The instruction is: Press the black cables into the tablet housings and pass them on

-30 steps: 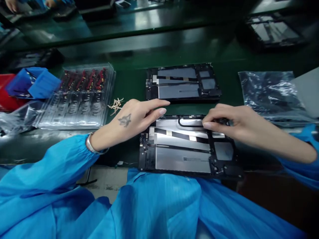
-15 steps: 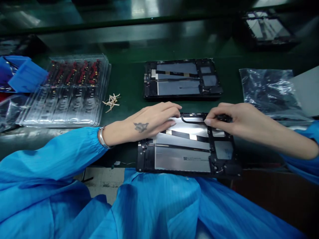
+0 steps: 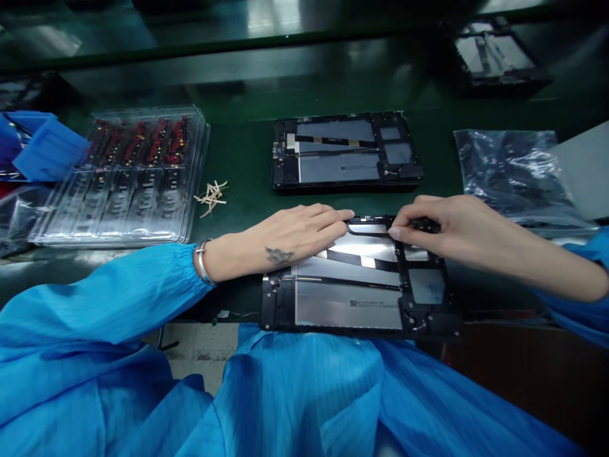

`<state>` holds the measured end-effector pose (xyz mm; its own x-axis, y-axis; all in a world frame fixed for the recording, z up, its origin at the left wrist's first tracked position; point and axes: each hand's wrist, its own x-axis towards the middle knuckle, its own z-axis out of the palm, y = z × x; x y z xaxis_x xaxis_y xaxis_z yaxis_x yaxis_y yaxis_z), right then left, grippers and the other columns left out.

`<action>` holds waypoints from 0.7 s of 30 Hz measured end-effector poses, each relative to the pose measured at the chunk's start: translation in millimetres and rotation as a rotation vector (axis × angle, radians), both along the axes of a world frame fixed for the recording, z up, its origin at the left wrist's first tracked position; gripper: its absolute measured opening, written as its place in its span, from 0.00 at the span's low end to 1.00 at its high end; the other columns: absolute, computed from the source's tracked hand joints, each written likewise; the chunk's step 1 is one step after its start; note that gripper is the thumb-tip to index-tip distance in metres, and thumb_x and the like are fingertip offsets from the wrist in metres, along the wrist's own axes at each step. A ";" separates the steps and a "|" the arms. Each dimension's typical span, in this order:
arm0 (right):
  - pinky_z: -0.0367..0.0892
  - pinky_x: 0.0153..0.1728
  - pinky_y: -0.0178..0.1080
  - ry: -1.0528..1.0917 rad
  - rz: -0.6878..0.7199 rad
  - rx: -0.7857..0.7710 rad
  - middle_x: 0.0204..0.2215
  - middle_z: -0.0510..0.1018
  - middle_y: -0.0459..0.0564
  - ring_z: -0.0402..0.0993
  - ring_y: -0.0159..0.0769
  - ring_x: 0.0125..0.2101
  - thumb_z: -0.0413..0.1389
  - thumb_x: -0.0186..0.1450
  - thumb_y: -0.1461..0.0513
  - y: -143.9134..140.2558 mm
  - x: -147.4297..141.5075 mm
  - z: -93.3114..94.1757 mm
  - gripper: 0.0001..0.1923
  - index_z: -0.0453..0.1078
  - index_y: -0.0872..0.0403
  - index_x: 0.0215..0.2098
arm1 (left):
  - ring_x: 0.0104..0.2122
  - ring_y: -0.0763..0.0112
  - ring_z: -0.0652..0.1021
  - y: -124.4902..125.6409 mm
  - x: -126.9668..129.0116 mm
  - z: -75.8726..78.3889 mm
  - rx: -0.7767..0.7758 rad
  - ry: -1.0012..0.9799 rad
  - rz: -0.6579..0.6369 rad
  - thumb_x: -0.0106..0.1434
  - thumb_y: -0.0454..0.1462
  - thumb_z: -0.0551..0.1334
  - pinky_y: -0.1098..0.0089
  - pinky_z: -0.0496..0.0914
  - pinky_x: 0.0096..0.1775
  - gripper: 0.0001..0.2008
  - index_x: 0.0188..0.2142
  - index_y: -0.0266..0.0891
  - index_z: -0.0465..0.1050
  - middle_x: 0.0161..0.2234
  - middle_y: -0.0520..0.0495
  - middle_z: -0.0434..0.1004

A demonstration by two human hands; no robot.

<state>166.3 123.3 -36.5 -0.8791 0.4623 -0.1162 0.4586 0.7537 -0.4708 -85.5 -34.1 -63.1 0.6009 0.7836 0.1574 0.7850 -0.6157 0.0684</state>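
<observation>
Black-framed, the near panel (image 3: 347, 308) lies on the desk (image 3: 238, 158), probably stiff but fragile (best taken by the rim (image 3: 333, 330)). The right hand (image 3: 445, 222) is pinched on a thin cable (image 3: 370, 233), likely soft; the left hand (image 3: 302, 235) rests unclamped, fingers outstretched.

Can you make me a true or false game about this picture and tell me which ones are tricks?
1. The left hand has a silver bracelet at its wrist. True.
2. The pale strips are inside the clear tray. False: they lie on the green table, beside the tray.
3. A thin black cable reaches the fingers of the right hand. True.
4. Both hands are at the farther open device. False: they are at the nearer open device.
5. The blue bin is to the left of most of the clear tray. True.
</observation>
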 end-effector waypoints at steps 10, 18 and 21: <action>0.63 0.27 0.41 0.030 -0.042 -0.120 0.30 0.82 0.50 0.77 0.42 0.28 0.56 0.66 0.44 1.6 1.8 3.7 0.20 0.78 0.50 0.33 | 0.58 0.57 0.79 1.3 -0.3 6.4 0.288 0.149 -0.103 0.78 0.32 0.49 0.60 0.76 0.57 0.15 0.55 0.28 0.71 0.60 0.32 0.75; 0.63 0.30 0.43 0.169 -0.123 -0.060 0.29 0.80 0.50 0.75 0.42 0.29 0.58 0.65 0.49 -13.3 3.5 5.4 0.15 0.75 0.50 0.30 | 0.56 0.57 0.80 2.1 0.0 8.9 0.289 0.126 -0.096 0.77 0.31 0.50 0.61 0.77 0.55 0.16 0.57 0.25 0.70 0.58 0.33 0.77; 0.64 0.31 0.43 0.224 -0.111 -0.029 0.31 0.79 0.50 0.75 0.43 0.31 0.58 0.66 0.50 -17.7 7.5 6.5 0.13 0.74 0.50 0.31 | 0.57 0.58 0.80 2.0 0.2 8.2 0.287 0.139 -0.081 0.78 0.30 0.48 0.62 0.77 0.56 0.17 0.58 0.26 0.70 0.59 0.34 0.77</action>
<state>173.8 105.7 -30.0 -0.8283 0.5569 0.0616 0.4195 0.6894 -0.5906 -85.3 -32.1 -54.8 0.6910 0.6677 0.2768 0.7220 -0.6555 -0.2213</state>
